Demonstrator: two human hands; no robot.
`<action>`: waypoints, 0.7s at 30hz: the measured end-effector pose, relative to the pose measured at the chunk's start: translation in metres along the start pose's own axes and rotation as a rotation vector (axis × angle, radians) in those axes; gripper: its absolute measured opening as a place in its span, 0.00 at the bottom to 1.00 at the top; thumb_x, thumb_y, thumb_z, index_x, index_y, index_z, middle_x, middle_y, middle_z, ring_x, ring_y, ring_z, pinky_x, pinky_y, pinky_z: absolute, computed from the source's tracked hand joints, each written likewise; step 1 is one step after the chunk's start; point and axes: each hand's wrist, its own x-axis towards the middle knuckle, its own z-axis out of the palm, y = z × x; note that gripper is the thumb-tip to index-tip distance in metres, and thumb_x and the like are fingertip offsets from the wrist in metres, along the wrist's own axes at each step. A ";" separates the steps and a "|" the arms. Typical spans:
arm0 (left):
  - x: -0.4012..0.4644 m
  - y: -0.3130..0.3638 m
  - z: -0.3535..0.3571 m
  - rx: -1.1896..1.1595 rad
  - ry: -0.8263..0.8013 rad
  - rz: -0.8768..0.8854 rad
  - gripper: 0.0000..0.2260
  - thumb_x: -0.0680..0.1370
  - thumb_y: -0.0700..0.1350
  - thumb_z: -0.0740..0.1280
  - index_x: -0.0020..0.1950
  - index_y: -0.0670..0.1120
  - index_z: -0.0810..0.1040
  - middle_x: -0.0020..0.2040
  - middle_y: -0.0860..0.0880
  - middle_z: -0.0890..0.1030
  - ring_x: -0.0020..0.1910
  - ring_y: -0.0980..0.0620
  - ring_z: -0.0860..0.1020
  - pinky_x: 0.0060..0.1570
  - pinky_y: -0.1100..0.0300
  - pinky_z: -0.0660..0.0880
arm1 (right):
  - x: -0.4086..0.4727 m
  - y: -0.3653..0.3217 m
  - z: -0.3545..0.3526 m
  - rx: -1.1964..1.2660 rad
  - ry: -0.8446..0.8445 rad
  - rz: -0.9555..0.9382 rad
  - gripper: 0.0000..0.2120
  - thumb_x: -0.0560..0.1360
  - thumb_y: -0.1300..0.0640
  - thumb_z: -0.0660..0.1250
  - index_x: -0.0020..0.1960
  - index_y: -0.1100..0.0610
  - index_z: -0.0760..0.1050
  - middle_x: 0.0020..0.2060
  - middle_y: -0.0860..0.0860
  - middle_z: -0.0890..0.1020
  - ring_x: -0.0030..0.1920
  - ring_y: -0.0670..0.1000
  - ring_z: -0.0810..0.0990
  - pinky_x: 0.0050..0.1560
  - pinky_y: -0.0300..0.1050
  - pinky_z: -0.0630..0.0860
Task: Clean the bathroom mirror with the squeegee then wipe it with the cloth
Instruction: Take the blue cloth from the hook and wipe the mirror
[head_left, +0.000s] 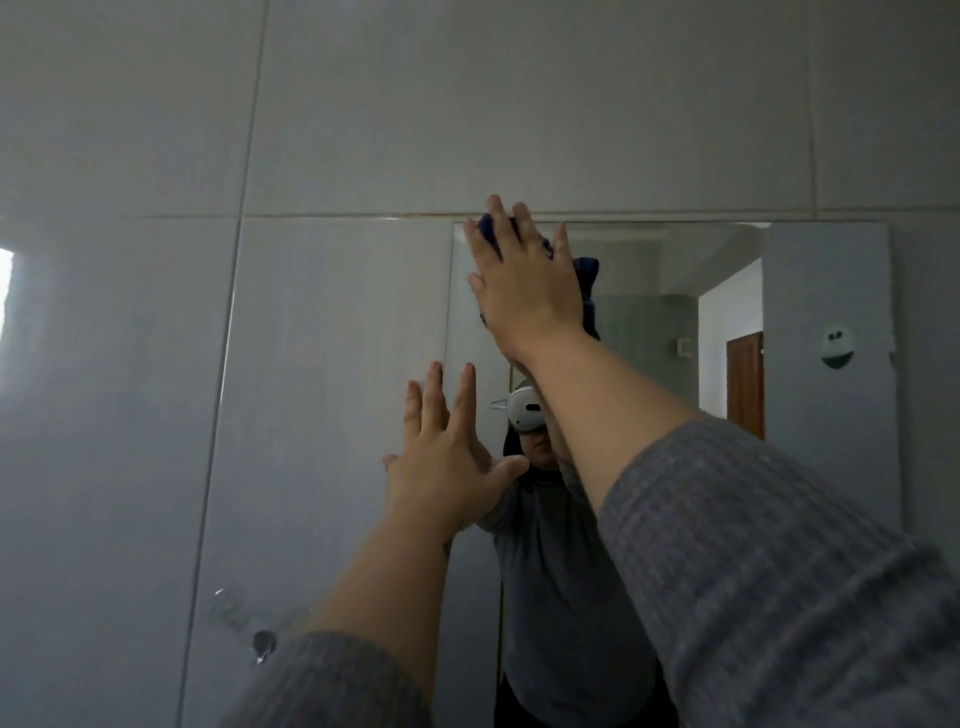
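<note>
The frameless rectangular wall mirror (810, 312) is the reference. Its upper left corner is taken by the right hand (524, 283), pressed flat over a dark blue cloth (588, 291), with the bare forearm and grey knitted sleeve (779, 571) slanting across the glass below. The left hand (447, 467), fingers spread, lies flat over the mirror's left edge at mid-height. The mirror's right half shows open glass, with nothing in front of it. Left of and above the mirror, the glossy grey wall tiles (311, 130) are bare, apart from a small round metal fitting (263, 643) low on the left.
</note>
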 end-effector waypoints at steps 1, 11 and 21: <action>0.000 0.000 0.000 0.000 0.000 -0.005 0.47 0.69 0.70 0.62 0.72 0.63 0.29 0.75 0.57 0.28 0.74 0.50 0.31 0.65 0.30 0.61 | -0.003 0.007 -0.001 0.002 0.002 0.021 0.26 0.82 0.48 0.47 0.78 0.50 0.46 0.79 0.53 0.47 0.78 0.57 0.47 0.74 0.64 0.47; -0.030 0.042 0.013 0.156 0.203 0.067 0.38 0.76 0.61 0.57 0.78 0.49 0.42 0.78 0.49 0.36 0.76 0.48 0.35 0.71 0.35 0.42 | -0.051 0.107 -0.011 -0.002 -0.020 0.231 0.26 0.82 0.47 0.49 0.78 0.49 0.46 0.79 0.53 0.48 0.78 0.57 0.48 0.73 0.65 0.48; -0.056 0.045 0.054 0.132 0.118 0.082 0.43 0.74 0.65 0.61 0.78 0.49 0.40 0.78 0.47 0.37 0.77 0.46 0.38 0.74 0.42 0.50 | -0.124 0.202 -0.024 0.004 -0.016 0.533 0.26 0.82 0.47 0.48 0.78 0.50 0.47 0.79 0.55 0.48 0.78 0.58 0.50 0.73 0.64 0.50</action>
